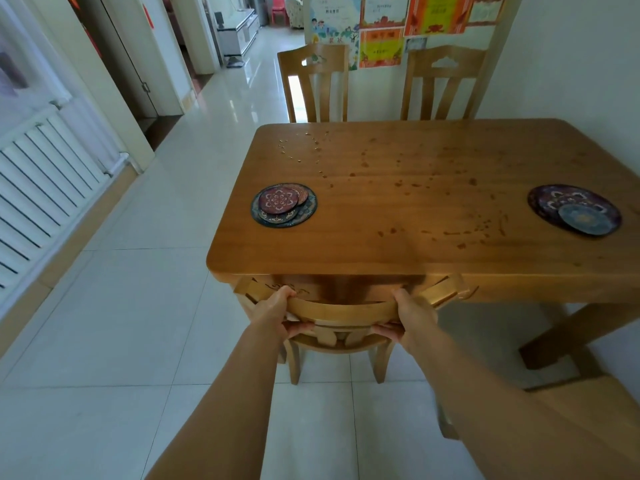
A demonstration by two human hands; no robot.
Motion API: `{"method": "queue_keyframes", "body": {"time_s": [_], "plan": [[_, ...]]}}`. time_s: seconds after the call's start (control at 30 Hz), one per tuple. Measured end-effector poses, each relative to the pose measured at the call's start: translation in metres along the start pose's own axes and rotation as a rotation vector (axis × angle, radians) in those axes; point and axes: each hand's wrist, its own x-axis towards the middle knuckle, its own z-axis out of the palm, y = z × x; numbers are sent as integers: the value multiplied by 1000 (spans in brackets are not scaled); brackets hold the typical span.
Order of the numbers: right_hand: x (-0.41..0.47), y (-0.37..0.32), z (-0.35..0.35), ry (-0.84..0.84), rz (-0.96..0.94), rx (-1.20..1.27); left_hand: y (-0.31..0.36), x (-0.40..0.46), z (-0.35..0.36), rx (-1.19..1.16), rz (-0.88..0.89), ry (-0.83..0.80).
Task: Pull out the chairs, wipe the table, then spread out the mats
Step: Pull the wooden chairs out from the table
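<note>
The near wooden chair stood pushed in at the near edge of the worktop, its seat hidden beneath the top and only the curved top rail and upper slats in view. The left hand clamped the rail toward its left end, thumb over the top and fingers curled underneath. The right hand clamped the same rail toward its right end in the same manner. The rail thus spanned the gap between the two grips, with the chair's legs directly below them on the tiled floor.

Judged from its solid timber build, the chair would be rigid and moderately heavy. It would not flex, and on smooth tile its legs should slide rather than catch. The top rail appeared the soundest hold, since the thin slats below offer less purchase. A level pull from both ends should keep the chair from twisting against the worktop edge.

Beyond the grips, two further chairs stood at the far side. A stack of round patterned mats lay ahead and slightly left of the left grip, and a second stack lay well off to the right. Droplets and smears marked the surface between them. No cloth was visible.
</note>
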Motion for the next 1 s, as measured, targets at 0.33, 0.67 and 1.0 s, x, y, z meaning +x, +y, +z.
{"method": "queue_keyframes", "body": {"time_s": [0.33, 0.67, 1.0], "plan": [[-25, 4, -25, -105, -33, -315, -17, -16, -6, 79, 116, -45], [-107, 74, -110, -89, -132, -117, -94, -113, -16, 40, 68, -332], [-168, 115, -284, 243, -204, 70, -234, -207, 41, 327, 43, -550]]}}
